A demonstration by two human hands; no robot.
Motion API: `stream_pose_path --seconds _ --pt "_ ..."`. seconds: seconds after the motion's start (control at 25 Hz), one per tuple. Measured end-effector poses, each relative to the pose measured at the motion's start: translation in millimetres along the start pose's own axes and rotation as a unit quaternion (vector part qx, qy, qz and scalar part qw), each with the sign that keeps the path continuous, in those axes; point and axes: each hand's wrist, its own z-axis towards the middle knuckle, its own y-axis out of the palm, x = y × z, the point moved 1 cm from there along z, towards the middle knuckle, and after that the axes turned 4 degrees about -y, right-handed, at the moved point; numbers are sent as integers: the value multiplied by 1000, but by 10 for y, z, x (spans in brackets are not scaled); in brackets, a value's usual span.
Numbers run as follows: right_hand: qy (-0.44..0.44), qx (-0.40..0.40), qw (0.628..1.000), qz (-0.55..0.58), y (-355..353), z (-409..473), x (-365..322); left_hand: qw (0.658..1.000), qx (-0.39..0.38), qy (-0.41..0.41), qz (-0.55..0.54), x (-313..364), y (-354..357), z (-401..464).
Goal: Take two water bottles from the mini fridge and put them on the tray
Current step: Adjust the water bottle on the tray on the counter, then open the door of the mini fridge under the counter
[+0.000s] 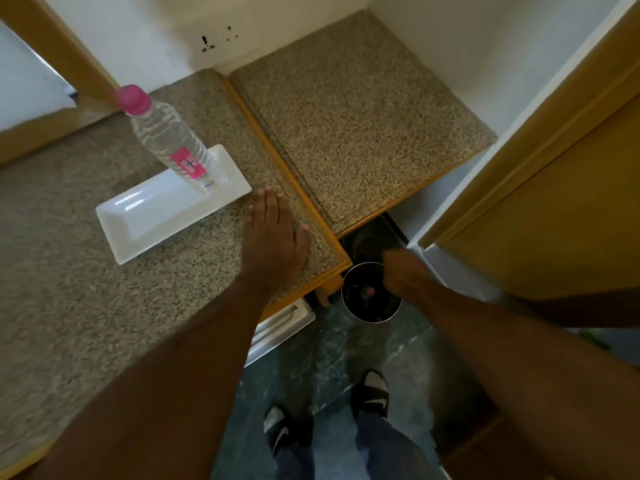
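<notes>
Standing bottle (173,143) beyond empty left grip (273,233)

This looks like a hotel room's refreshment corner, or perhaps a small home kitchenette; motion blur leaves it unsure. A speckled beige granite counter with orange wooden edging (86,306) turns a corner against plain white walls (145,36). On it, far left, sits a white rectangular ceramic tray (145,220) bearing a clear plastic water bottle with a pink cap (166,136). Below, near right, a small round dark waste bin (360,306) stands on dark green marbled floor (346,348), beside light wooden cabinet panelling (554,220).
</notes>
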Motion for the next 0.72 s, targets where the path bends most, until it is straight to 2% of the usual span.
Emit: stream_pose_path --seconds 0.16,0.32,0.44,0.6,0.72 --pt "-16 12 1000 -12 202 -282 -361 999 -12 28 -27 -118 -56 -156" --pt "-68 -18 997 32 710 -549 -1125 999 -7 28 -14 -1063 -194 -1049" --pt "-145 -18 988 52 1170 -714 -1824 1000 13 5 23 -1795 -187 -1895" --pt "-212 -5 976 38 1762 -764 -2590 996 45 -4 74 -2227 230 -2858" --pt "-257 0 966 8 2283 -742 -2992 993 -24 13 112 -2574 789 -3385"
